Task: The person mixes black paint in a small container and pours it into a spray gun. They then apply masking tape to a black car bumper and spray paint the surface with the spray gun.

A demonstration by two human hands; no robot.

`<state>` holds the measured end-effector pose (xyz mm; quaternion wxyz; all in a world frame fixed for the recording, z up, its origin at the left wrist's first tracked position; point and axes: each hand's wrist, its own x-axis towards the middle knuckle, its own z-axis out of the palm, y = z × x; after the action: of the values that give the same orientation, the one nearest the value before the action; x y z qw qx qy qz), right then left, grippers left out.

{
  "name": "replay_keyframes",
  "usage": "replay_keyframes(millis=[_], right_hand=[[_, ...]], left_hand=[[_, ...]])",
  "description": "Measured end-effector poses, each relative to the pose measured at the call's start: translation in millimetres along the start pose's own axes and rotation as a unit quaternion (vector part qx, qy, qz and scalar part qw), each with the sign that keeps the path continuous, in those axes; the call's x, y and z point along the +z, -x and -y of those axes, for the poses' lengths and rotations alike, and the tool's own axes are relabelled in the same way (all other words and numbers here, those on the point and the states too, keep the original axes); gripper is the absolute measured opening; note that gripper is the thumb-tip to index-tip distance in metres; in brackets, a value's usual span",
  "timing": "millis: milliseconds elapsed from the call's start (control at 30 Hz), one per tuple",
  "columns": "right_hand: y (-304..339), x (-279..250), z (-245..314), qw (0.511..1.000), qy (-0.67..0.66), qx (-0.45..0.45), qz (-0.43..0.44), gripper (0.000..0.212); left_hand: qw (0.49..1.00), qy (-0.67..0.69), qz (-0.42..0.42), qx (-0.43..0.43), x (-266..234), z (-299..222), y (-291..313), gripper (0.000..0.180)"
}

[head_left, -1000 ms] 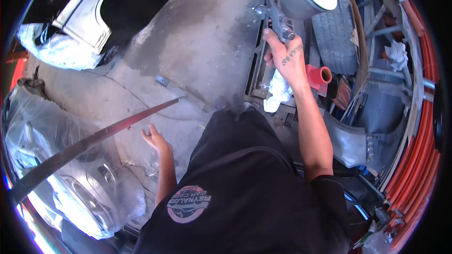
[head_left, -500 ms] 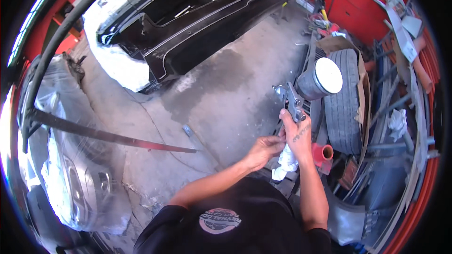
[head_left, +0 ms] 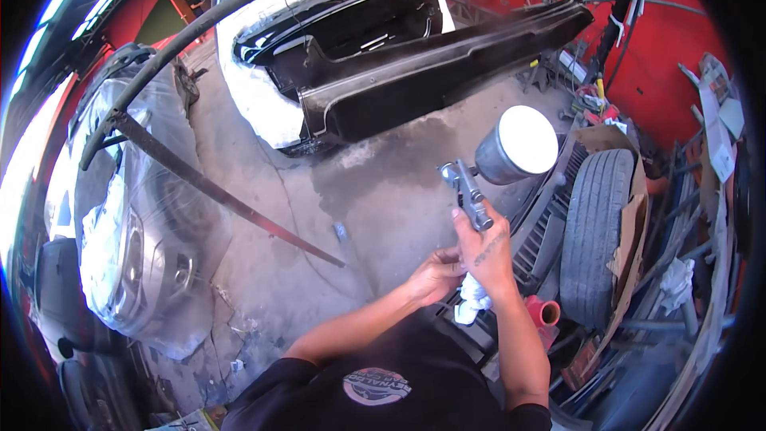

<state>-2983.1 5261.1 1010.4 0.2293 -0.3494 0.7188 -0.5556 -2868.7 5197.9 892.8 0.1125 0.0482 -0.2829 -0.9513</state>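
My right hand (head_left: pixel 488 251) is wrapped round the handle of a metal spray gun (head_left: pixel 471 195), its nozzle pointing up and to the left. A grey paint cup (head_left: pixel 496 161) with a white lid (head_left: pixel 527 140) is fixed to the gun and leans to the right. Just below that hand hangs a crumpled white cloth (head_left: pixel 472 303). At the foot of the handle my left hand (head_left: pixel 435 278) has its fingers closed together; what they grip is hidden behind the right hand. Beyond the gun a long black car body panel (head_left: pixel 447 80) is propped up.
Behind the panel stands a car partly wrapped in white covering (head_left: pixel 259 104). A plastic-covered car (head_left: pixel 144 247) fills the left. A dark bar (head_left: pixel 231 201) slants across from there. To my right are a tyre (head_left: pixel 594 231), a red tube (head_left: pixel 545 313) and piled metal parts.
My view has tilted up and swung left. The spray gun now sits lower and slightly left in the picture, with more of the back wall showing. Both hands keep their hold.
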Motion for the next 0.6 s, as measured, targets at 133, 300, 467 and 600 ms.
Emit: replay_keyframes(millis=[133, 300, 467, 600], right_hand=[[-12, 7, 27, 0.998, 0.054, -0.038, 0.011, 0.039], [-25, 22, 43, 0.999, 0.029, -0.027, 0.013, 0.04], [-35, 35, 56, 0.994, 0.063, -0.086, 0.007, 0.039], [-44, 37, 66, 0.998, 0.033, -0.051, 0.026, 0.037]], left_hand=[[1.0, -0.003, 0.0, 0.01, -2, -20, -5, 0.036], [1.0, 0.013, 0.018, 0.009, -7, -41, -9, 0.033], [0.998, 0.03, 0.041, 0.03, -11, -56, -9, 0.031], [0.942, -0.327, -0.067, 0.044, -1, -100, -4, 0.035]])
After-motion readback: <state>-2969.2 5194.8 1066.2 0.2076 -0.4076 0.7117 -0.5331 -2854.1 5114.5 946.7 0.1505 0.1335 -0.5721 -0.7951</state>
